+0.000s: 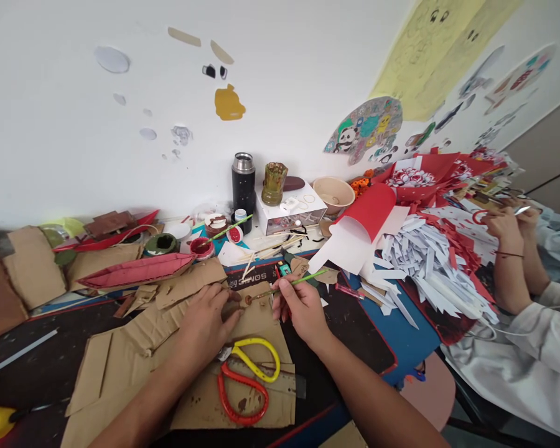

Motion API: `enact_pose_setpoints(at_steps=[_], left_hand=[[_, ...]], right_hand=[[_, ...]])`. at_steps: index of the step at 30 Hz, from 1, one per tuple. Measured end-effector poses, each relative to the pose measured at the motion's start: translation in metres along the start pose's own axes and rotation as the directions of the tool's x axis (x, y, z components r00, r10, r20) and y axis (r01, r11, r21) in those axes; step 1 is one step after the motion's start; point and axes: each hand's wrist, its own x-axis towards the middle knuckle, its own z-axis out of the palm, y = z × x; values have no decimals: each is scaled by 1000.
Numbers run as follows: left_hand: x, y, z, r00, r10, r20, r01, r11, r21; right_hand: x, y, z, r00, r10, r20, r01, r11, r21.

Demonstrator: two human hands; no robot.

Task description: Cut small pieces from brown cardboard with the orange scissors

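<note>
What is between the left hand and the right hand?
In the head view, the front part of the paintbrush, held in the right hand, with cardboard below it.

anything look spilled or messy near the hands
Yes, dark brown spots mark the cardboard inside and beside the red scissors handle. They look like stray paint, perhaps from the brown-tipped brush in the right hand.

Scissors [252,371] obstruct the cardboard [200,409], but the mat [357,339] at right lies open.
</note>
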Motion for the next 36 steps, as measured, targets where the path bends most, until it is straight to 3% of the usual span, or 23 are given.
enact_pose_setpoints(at_steps=[9, 17, 26, 33, 36], left_hand=[[1, 2, -1, 1000, 10, -10, -10, 1000, 19], [0, 3, 0, 1000, 11, -21, -11, 999, 42], [-1, 3, 1, 1000, 9, -26, -8, 999, 41], [-1, 2, 3, 999, 10, -38, -8, 999, 39], [-2, 2, 3, 999, 20, -44, -18, 999, 47]], right_hand=[[2, 7, 1, 1000, 8, 21, -7, 998, -57], [6, 1, -5, 997, -6, -80, 4, 1000, -20], [3, 9, 2, 999, 13, 35, -11, 998, -65], [7, 4, -4, 998, 4, -66, -6, 1000, -21], [6, 3, -4, 999, 16, -44, -16, 1000, -8]])
